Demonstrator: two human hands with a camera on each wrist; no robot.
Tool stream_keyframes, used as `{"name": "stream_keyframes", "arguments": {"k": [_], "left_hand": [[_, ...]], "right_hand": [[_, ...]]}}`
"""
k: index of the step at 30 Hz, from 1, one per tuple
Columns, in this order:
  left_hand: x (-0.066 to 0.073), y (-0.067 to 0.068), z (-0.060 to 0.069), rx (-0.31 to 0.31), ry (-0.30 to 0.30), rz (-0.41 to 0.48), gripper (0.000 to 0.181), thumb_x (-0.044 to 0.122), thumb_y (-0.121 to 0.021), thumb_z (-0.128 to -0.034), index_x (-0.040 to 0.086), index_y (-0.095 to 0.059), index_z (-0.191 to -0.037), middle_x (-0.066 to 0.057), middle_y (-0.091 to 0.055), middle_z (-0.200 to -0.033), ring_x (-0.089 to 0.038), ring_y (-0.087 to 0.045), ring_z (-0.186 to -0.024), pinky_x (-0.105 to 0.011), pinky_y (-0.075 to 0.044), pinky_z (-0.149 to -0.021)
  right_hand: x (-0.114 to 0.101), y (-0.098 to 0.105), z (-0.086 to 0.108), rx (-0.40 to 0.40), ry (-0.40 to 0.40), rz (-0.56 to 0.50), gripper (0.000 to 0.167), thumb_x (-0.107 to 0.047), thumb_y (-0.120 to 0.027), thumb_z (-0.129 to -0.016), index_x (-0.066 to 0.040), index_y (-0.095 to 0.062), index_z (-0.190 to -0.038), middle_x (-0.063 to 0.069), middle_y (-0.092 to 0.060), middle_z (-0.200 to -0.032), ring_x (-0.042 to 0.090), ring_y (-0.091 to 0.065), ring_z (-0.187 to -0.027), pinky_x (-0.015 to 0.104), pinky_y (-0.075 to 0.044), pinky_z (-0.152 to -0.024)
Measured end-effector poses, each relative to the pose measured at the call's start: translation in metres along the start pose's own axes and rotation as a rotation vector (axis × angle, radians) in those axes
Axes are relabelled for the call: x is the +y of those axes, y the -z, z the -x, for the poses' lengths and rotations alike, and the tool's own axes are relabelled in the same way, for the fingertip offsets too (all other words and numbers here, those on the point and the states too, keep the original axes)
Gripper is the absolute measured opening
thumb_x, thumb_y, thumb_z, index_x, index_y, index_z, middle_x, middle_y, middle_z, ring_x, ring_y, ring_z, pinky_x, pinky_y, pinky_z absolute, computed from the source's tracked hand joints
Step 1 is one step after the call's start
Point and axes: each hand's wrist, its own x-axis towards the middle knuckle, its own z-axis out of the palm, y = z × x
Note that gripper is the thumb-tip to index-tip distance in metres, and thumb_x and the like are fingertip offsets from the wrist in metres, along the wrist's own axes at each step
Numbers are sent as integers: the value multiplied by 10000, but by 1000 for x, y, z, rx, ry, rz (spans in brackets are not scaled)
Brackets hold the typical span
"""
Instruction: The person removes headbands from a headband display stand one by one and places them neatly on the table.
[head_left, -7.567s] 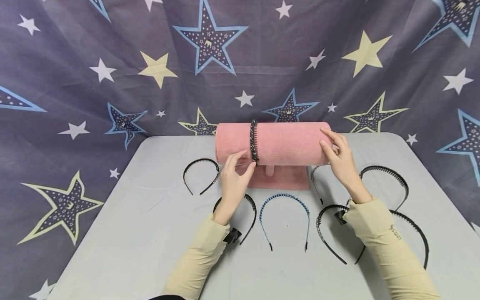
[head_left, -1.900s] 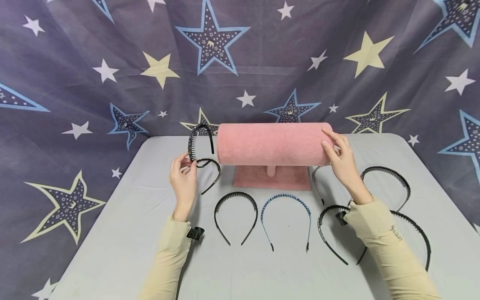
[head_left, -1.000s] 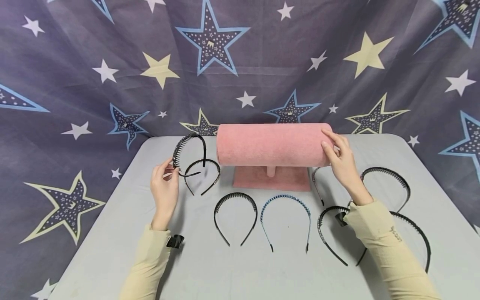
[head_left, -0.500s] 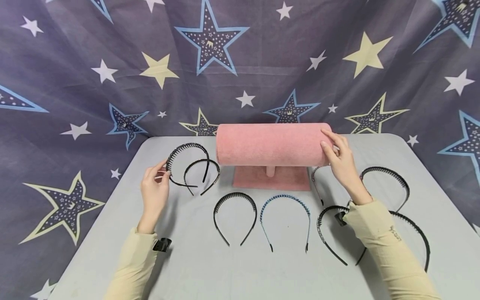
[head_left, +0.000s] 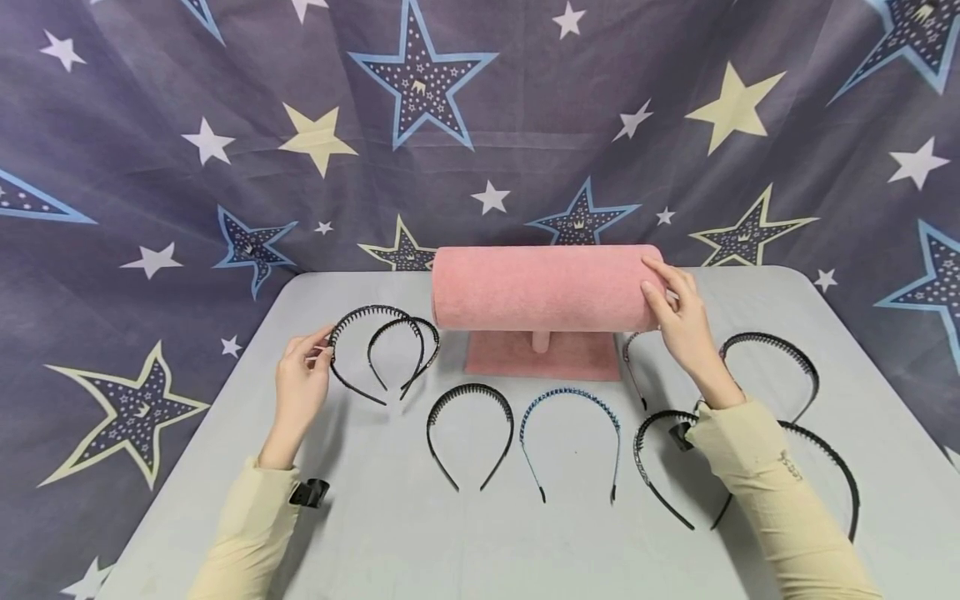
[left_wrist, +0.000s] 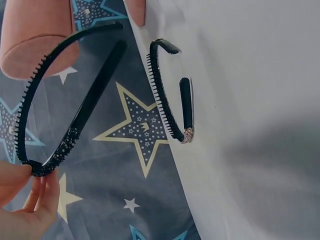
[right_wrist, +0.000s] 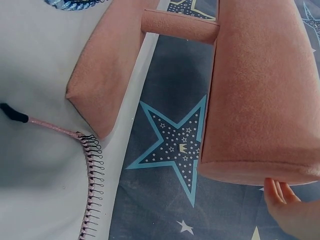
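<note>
My left hand [head_left: 302,385] pinches a black toothed headband [head_left: 372,309] by its left side, between thumb and fingers. Dark sparkling stones stud part of the band, and its ends point toward the front right. In the head view it overlaps a smaller black headband [head_left: 431,353]; the left wrist view shows that jewelled headband [left_wrist: 161,95] apart from it, on the table. My right hand [head_left: 686,329] rests on the right end of a pink padded roll [head_left: 540,287], fingertips against its edge. The roll sits bare on a post above a pink base [head_left: 540,358].
On the grey-white table [head_left: 405,533] lie a black headband [head_left: 471,392], a blue headband [head_left: 570,392] and several more at the right, including a black one [head_left: 772,337]. A pink headband [right_wrist: 90,175] lies beside the base. A starry cloth [head_left: 480,108] hangs behind.
The left hand has taken the black headband off the pink roll, leftward past its end, then lowered and turned it over the left of the table. The right hand has stayed on the roll.
</note>
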Motion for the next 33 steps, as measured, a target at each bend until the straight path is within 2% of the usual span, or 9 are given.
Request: {"name": "stream_keyframes", "arguments": {"k": [12, 15, 18, 21, 23, 24, 27, 30, 33], "left_hand": [[-11, 9, 2, -135, 53, -23, 299, -95, -467, -823, -72, -587, -1095, -223, -551, -900, -309, -555, -811, 18, -343, -652], [-14, 11, 2, -175, 47, -43, 294, -90, -467, -824, -77, -587, -1091, -236, -558, -902, -330, -570, -814, 21, -340, -638], [-19, 12, 3, -240, 27, -83, 290, -79, -466, -826, -80, -586, -1089, -246, -569, -911, -339, -585, -806, -25, -377, -621], [-22, 14, 3, -326, 22, -126, 294, -61, -454, -835, -84, -576, -1100, -259, -569, -936, -350, -584, -809, -165, -450, -634], [-24, 15, 3, -379, 39, -138, 300, -52, -441, -841, -89, -565, -1112, -271, -561, -954, -365, -577, -826, -275, -477, -644], [-25, 15, 2, -401, 49, -139, 303, -53, -436, -842, -92, -560, -1116, -273, -560, -957, -356, -576, -814, -289, -476, -626], [-27, 15, 2, -448, 64, -148, 305, -57, -438, -835, -105, -554, -1113, -274, -570, -948, -335, -576, -790, -281, -470, -597], [-29, 15, 2, -480, 81, -147, 300, -57, -451, -827, -113, -555, -1104, -262, -581, -922, -281, -573, -749, -219, -432, -540], [-33, 16, 2, -510, 105, -145, 300, -47, -458, -830, -116, -550, -1106, -262, -582, -921, -249, -566, -737, -219, -438, -549]], "right_hand": [[0, -1, -1, -3, -3, -4, 371, -81, -443, -916, 25, -432, -1272, 195, -360, -1191, 40, -393, -1030, 68, -371, -813], [0, -1, -1, -2, 1, -8, 369, -76, -444, -915, 28, -434, -1269, 196, -362, -1187, 31, -391, -1025, 69, -371, -814], [0, -1, -1, -1, 2, -12, 368, -72, -443, -914, 31, -433, -1267, 194, -363, -1182, 26, -388, -1023, 70, -370, -813], [0, -1, -1, -3, -1, -13, 370, -76, -440, -916, 29, -430, -1270, 190, -361, -1184, 28, -385, -1028, 78, -369, -819], [1, -1, -1, -6, -5, -13, 372, -80, -439, -917, 26, -428, -1273, 189, -358, -1188, 33, -383, -1033, 84, -368, -824], [1, -1, -1, -7, -5, -12, 373, -83, -438, -918, 24, -427, -1275, 188, -358, -1189, 35, -384, -1034, 85, -369, -823], [1, 0, 0, -10, -7, -10, 376, -91, -437, -920, 19, -426, -1279, 187, -357, -1189, 49, -392, -1041, 77, -372, -816], [1, 0, 0, -10, -7, -7, 377, -95, -435, -921, 16, -425, -1281, 185, -360, -1186, 60, -408, -1037, 64, -379, -794], [1, 0, 0, -7, -7, -6, 376, -93, -435, -920, 18, -427, -1279, 185, -363, -1182, 57, -416, -1026, 57, -384, -776]]}}
